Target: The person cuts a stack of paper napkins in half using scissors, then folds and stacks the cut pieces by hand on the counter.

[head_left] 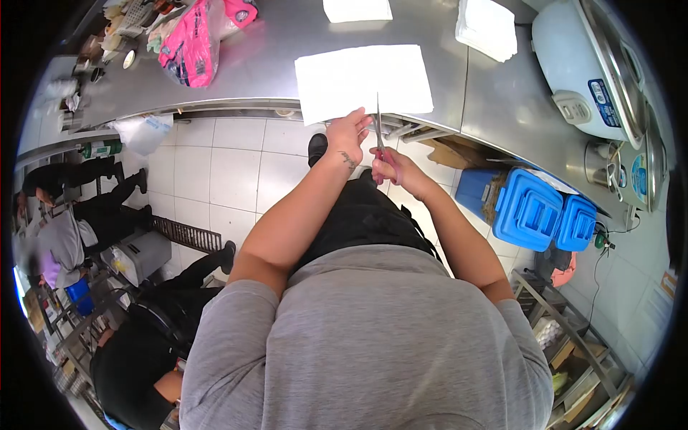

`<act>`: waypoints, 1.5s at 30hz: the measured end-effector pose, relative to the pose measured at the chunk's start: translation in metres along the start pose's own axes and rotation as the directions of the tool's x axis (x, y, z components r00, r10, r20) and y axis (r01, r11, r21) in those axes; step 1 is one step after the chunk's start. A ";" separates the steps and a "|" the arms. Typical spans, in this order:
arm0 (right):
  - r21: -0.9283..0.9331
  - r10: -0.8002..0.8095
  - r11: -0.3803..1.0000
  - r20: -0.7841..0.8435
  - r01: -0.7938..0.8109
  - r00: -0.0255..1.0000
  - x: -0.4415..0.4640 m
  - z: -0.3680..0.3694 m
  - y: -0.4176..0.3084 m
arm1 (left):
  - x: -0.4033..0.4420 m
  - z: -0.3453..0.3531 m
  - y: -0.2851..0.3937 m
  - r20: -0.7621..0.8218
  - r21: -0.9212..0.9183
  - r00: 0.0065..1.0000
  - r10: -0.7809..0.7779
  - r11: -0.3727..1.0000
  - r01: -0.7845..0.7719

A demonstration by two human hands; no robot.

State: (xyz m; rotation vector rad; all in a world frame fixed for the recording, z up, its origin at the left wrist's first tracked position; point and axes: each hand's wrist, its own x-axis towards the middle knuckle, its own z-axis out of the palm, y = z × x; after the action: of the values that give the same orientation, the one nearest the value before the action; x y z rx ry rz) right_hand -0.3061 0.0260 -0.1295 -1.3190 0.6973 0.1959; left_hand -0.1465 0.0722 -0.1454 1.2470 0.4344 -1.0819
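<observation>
White sheets (358, 79) lie on the steel table (258, 68), reaching over its near edge. My right hand (388, 170) is closed around the pink handles of a pair of scissors (380, 136), whose blades point away from me, over the near edge of the sheets. Beside the blades on the left, my left hand (349, 135) touches or nearly touches the sheets' near edge, its fingers apart and nothing visible in it.
Two more white stacks (357, 10) (487, 30) and a pink plastic-wrapped item (193, 46) lie on the table. A large white cooker (577, 64) stands right. Blue lidded bins (529, 208) are below. Co-workers (136, 351) are at the left.
</observation>
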 end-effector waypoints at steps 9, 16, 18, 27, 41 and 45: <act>0.006 -0.005 1.000 -0.030 0.005 1.000 0.019 -0.003 -0.009 | -0.002 0.010 0.000 -0.031 0.038 0.997 0.077 0.996 -0.076; -0.017 -0.018 1.000 -0.077 0.017 0.997 0.020 -0.002 -0.012 | 0.000 0.013 -0.002 -0.052 0.030 0.993 0.106 0.994 -0.104; -0.003 -0.028 1.000 -0.114 0.028 0.993 0.020 0.000 -0.011 | 0.002 0.014 -0.002 -0.057 0.005 0.993 0.101 0.995 -0.101; 0.028 -0.041 0.998 -0.239 0.050 0.970 0.019 0.012 -0.008 | 0.003 0.012 -0.002 -0.060 -0.005 0.996 0.063 0.998 -0.064; -0.179 -0.072 0.984 -0.296 0.018 0.953 0.015 0.011 -0.017 | 0.011 0.005 -0.001 0.020 0.020 0.999 0.042 0.999 -0.043; -0.228 -0.080 0.973 -0.283 0.014 0.956 0.014 0.011 -0.019 | 0.014 0.005 -0.002 0.023 0.000 0.999 0.049 0.999 -0.049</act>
State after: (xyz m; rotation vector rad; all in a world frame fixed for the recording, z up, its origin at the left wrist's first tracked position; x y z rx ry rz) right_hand -0.2811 0.0280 -0.1207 -1.5992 0.9115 0.0408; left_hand -0.1430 0.0615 -0.1557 1.2388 0.3845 -1.0534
